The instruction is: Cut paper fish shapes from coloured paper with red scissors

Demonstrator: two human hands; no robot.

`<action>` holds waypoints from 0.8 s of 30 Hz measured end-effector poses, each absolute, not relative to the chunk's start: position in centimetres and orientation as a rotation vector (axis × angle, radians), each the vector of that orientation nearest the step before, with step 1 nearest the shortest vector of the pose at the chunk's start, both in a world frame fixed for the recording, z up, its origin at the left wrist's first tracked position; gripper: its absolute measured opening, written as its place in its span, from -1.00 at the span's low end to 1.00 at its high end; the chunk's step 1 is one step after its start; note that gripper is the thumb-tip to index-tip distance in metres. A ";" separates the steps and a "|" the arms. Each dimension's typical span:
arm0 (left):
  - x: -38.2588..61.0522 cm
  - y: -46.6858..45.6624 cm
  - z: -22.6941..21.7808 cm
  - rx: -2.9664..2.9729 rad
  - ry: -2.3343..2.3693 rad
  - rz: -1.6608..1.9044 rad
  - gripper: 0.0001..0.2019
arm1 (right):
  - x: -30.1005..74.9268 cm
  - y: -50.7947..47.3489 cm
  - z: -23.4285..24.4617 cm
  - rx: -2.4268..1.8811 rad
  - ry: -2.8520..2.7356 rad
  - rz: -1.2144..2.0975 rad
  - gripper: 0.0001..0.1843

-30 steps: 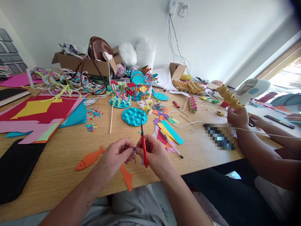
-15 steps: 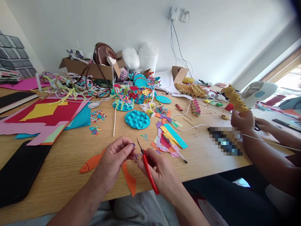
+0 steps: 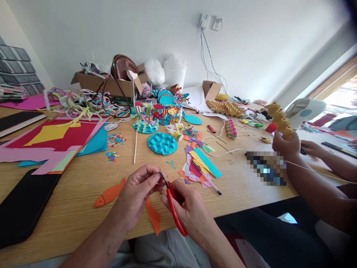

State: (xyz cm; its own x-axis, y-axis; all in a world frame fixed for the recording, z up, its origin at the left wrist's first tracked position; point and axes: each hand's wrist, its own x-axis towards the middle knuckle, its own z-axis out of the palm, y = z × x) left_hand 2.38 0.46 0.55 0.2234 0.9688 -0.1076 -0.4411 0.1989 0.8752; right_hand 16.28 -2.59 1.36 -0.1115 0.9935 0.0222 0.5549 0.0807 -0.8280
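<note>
Red-handled scissors (image 3: 176, 212) are gripped in my right hand (image 3: 188, 206), their blades pointing up and left to the fingertips of my left hand (image 3: 143, 184). Between those left fingertips I pinch a small scrap of purple paper (image 3: 160, 174), mostly hidden by the fingers. The blades meet the scrap at its edge. Left of my left wrist lies an orange paper fish (image 3: 109, 194) with an eye and a gill line drawn on it. An orange paper offcut (image 3: 153, 217) lies under and between my hands, near the table edge.
A blue wavy paper disc (image 3: 162, 143) lies ahead, near a pile of paper scraps (image 3: 195, 171) with a pen (image 3: 208, 179). Coloured sheets (image 3: 52, 137) and a black phone-like slab (image 3: 28, 208) are at left. At right, a co-worker's hand (image 3: 287, 143) holds a mustard wavy strip.
The scissors have moved slightly left, bringing their blades from beside my left fingers onto the purple paper; the blades look closer together. The co-worker's hands have barely moved.
</note>
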 end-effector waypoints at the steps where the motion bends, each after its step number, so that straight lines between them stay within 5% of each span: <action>1: 2.4 0.5 0.5 0.827 0.792 1.146 -0.92 | 16.3 -2.6 1.3 -1.539 -1.737 0.902 -0.67; 24: 2.3 0.5 0.4 0.813 0.807 1.130 -0.91 | 17.2 -2.8 0.0 -1.529 -1.788 0.887 -0.65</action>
